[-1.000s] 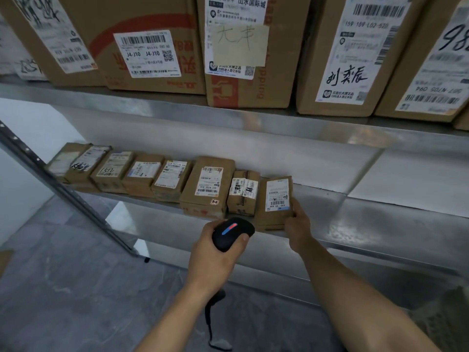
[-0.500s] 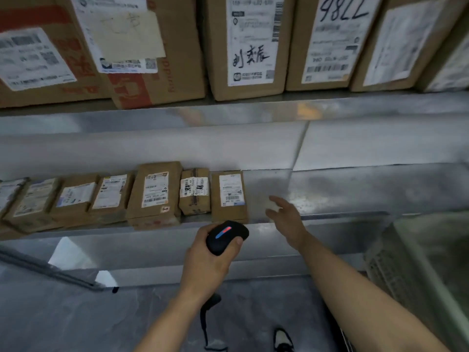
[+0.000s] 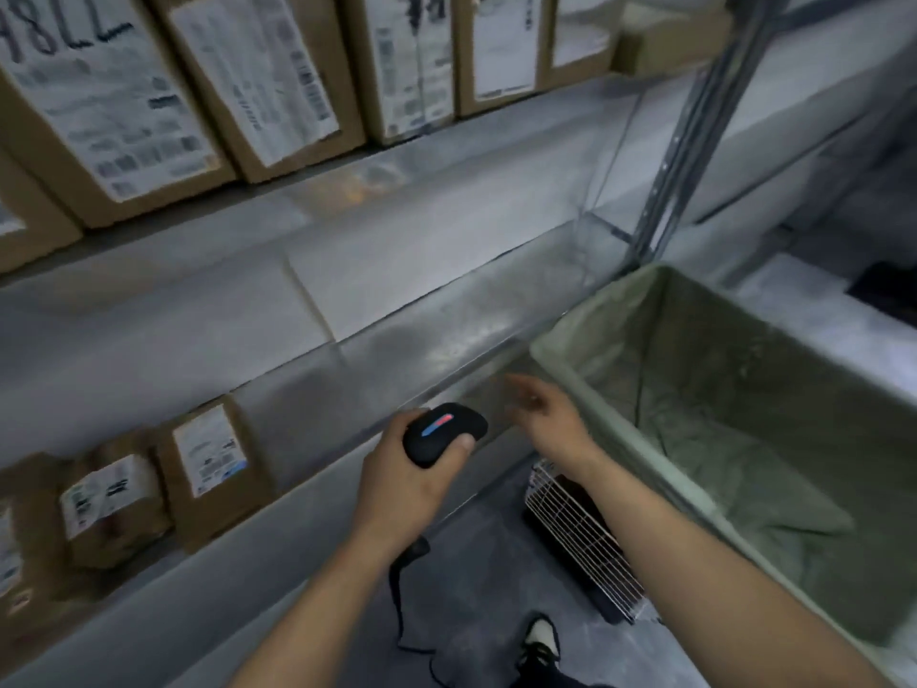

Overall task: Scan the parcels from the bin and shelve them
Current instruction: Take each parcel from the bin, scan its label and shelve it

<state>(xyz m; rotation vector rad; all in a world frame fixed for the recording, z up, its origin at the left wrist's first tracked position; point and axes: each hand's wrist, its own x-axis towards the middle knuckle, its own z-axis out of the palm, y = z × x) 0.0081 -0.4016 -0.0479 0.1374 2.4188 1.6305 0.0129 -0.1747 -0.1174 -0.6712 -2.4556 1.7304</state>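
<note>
1. Head view: the parcels [image 3: 208,469] already shelved stand in a row on the lower shelf [image 3: 446,340] at the near left, labels facing out; the rightmost one has bare shelf to its right. No parcel is in either of the hands.
2. The bin [image 3: 719,389] sits at the right, just beside the shelf's front lip, lined with a pale green bag. What shows of its inside is only crumpled liner; whether parcels lie deeper, I cannot tell.
3. The left hand [image 3: 412,484] grips the black scanner [image 3: 444,433], thumb over its top, its cable hanging toward the floor.
4. The right hand [image 3: 541,414] is empty, fingers loosely spread, hovering between the scanner and the bin's near-left corner.
5. Step in hand, as I judge it: between parcels, with the free hand heading to the bin for the next one.
6. The next move calls for a reach over the bin's rim and down, a lift clear of the liner, then turning the label to the scanner.
7. Edges to mind: the shelf's metal lip, the bin rim and the upright post [image 3: 685,141] at the far right. A wire rack [image 3: 575,533] stands on the floor below.
8. Open room: the long bare stretch of lower shelf, under the upper shelf of large boxes [image 3: 278,77].
</note>
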